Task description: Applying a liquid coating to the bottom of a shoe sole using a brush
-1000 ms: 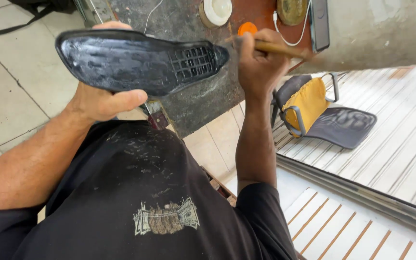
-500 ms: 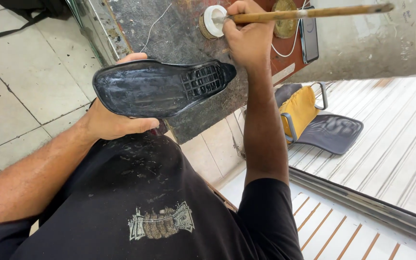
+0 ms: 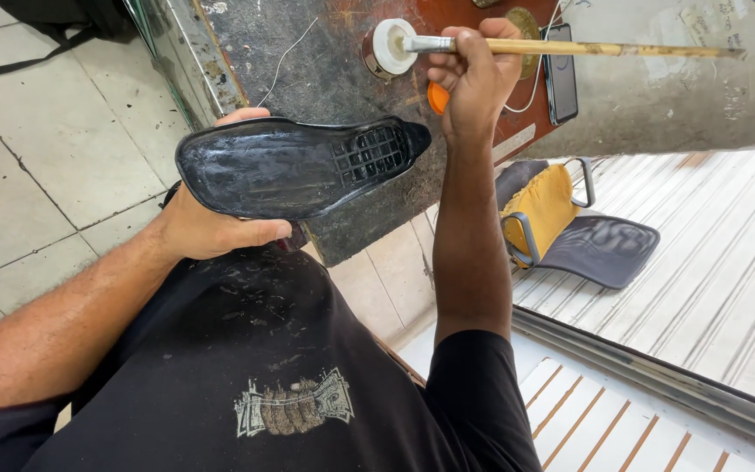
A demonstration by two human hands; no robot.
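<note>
Far left: grey floor tiles [image 3: 37,166], with a dark bag strap [image 3: 19,57] lying at the far edge.

Near left: left hand [image 3: 207,223], clamped on a black shoe [image 3: 299,166], thumb hooked under the near edge, fingertips showing over the far edge. Shoe turned sole up, heel in the palm, toe pointing right. Sole dark and glossy, with a grid of small square treads toward the toe. Shoe held above the lap, in front of the near edge of the counter [image 3: 325,70].

Below, near: black shirt [image 3: 246,367] with a pale printed patch, speckled with light flecks.

Middle, far: dark, scuffed counter top, a thin white thread [image 3: 286,57] lying across it. Round white-rimmed pot [image 3: 388,48] standing on the counter, just right of the thread.

Right of the pot: right hand [image 3: 474,74], closed around a long wooden-handled brush [image 3: 570,47]. Brush held level, metal collar and bristle end resting at the pot's mouth, handle running off to the right. Small orange object [image 3: 437,98] on the counter just under the fist, mostly hidden. Dark phone [image 3: 559,79] flat on the counter right of the hand, a white cable [image 3: 545,35] beside it.

Hands well apart, each closed on its own thing.

Right, lower down: yellow and grey folding seat [image 3: 570,227] on a ribbed metal floor [image 3: 727,253]. Nearer right: white slatted boards [image 3: 622,419].
</note>
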